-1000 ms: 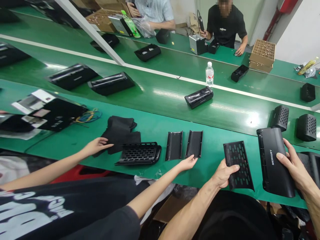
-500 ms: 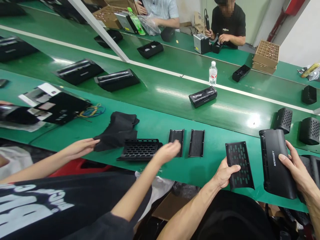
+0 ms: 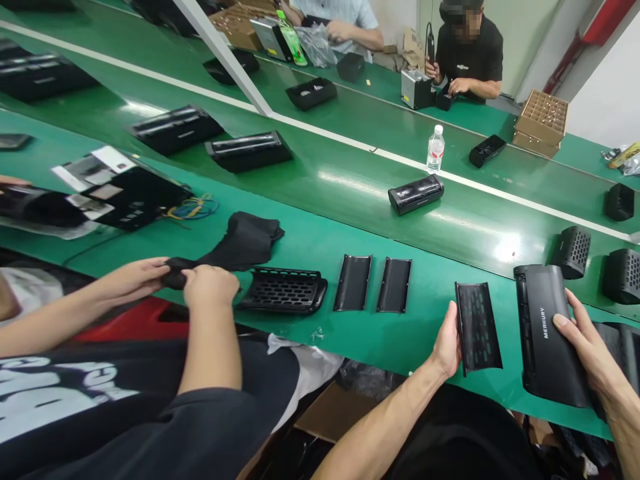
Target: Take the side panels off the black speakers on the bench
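My left hand (image 3: pixel 447 343) is at the left edge of a black perforated speaker grille (image 3: pixel 480 327), holding it tilted above the green bench; most of its fingers are hidden behind it. In my right hand (image 3: pixel 583 333) is a black speaker housing (image 3: pixel 543 360) marked MERKURY, with the thumb on its front face and fingers along its side. Two curved black panels (image 3: pixel 353 283) lie side by side on the bench, left of my hands. Beyond them rests another slotted grille (image 3: pixel 285 291).
A co-worker's hands (image 3: pixel 200 283) handle black cloth (image 3: pixel 250 240) at the left. Finished-looking speakers (image 3: pixel 573 252) stand near my right hand. A speaker (image 3: pixel 416 193) and a water bottle (image 3: pixel 435 148) are on the green line ahead. Another person (image 3: pixel 467 60) works across it.
My left thumb has moved off the grille's face, and the grille has turned slightly. The co-worker's right hand has moved left from the panels to the cloth. My right hand keeps its hold.
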`<control>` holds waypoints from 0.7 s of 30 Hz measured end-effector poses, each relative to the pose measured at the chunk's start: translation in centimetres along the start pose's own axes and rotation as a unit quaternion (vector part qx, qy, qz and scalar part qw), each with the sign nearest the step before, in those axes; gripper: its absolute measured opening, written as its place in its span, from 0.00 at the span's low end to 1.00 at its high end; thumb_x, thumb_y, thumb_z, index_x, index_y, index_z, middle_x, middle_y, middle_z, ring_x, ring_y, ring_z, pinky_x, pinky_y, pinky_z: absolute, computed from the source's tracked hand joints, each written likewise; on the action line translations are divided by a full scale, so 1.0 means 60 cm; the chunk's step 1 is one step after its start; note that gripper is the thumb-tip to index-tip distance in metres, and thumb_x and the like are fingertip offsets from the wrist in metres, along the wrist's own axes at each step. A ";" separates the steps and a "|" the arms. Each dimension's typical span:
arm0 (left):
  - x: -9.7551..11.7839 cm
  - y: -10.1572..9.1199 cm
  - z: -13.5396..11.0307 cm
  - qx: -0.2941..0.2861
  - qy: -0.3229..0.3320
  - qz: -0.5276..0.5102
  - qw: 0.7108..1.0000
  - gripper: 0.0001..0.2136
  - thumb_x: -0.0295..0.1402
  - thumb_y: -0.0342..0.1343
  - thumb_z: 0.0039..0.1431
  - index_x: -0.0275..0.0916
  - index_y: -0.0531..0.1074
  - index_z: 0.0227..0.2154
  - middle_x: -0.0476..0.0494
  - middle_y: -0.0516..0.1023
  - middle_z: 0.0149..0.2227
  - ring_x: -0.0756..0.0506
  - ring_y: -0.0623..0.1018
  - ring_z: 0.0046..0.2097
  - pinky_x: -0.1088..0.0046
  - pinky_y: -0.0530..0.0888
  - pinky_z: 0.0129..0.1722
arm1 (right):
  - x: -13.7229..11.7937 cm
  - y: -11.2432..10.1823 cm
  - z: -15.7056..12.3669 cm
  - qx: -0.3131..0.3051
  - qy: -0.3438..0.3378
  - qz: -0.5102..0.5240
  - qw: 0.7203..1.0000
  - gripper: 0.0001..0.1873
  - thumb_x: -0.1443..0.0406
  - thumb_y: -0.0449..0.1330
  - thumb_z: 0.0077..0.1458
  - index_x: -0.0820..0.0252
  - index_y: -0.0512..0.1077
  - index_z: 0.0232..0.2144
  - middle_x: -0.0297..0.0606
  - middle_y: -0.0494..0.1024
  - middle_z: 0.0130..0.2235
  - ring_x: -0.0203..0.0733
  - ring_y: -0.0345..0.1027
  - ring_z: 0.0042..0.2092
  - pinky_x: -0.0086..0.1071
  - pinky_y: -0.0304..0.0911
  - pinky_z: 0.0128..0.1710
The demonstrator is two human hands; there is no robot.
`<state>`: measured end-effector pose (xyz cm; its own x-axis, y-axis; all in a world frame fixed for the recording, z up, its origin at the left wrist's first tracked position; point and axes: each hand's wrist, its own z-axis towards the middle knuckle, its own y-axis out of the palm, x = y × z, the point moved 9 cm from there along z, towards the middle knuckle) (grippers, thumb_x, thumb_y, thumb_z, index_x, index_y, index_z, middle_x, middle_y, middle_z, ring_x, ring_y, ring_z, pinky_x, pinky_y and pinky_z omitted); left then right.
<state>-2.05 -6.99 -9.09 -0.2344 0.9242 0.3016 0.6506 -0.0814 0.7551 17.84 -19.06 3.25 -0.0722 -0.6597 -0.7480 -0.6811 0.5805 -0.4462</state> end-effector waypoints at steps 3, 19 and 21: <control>-0.001 0.016 0.003 -0.020 -0.006 -0.028 0.999 0.34 0.64 0.58 0.61 0.36 0.82 0.50 0.34 0.86 0.50 0.31 0.81 0.58 0.53 0.76 0.61 | -0.016 0.028 0.001 -0.029 -0.020 -0.022 0.999 0.57 0.36 0.66 0.53 0.44 0.51 0.77 0.43 0.81 0.52 0.57 0.80 0.49 0.44 0.77 0.48; 0.024 0.095 0.006 -0.126 0.098 -0.014 0.987 0.30 0.66 0.56 0.60 0.46 0.88 0.42 0.43 0.87 0.45 0.28 0.78 0.62 0.54 0.75 0.59 | -0.111 0.124 -0.013 -0.060 -0.149 -0.198 0.967 0.52 0.37 0.60 0.60 0.46 0.49 0.77 0.44 0.80 0.60 0.61 0.79 0.56 0.49 0.71 0.56; 0.024 0.097 0.008 -0.128 0.102 -0.017 0.986 0.30 0.66 0.56 0.59 0.46 0.87 0.41 0.42 0.87 0.44 0.27 0.79 0.61 0.53 0.76 0.57 | -0.114 0.129 -0.013 -0.053 -0.152 -0.216 0.963 0.53 0.36 0.59 0.59 0.46 0.49 0.77 0.44 0.78 0.62 0.62 0.78 0.58 0.49 0.71 0.57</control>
<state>1.74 -5.93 -4.53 -0.4105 0.8353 0.3657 0.4426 -0.1681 0.8808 12.51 -10.44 5.29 0.4405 -0.6487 -0.6206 -0.6709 0.2215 -0.7077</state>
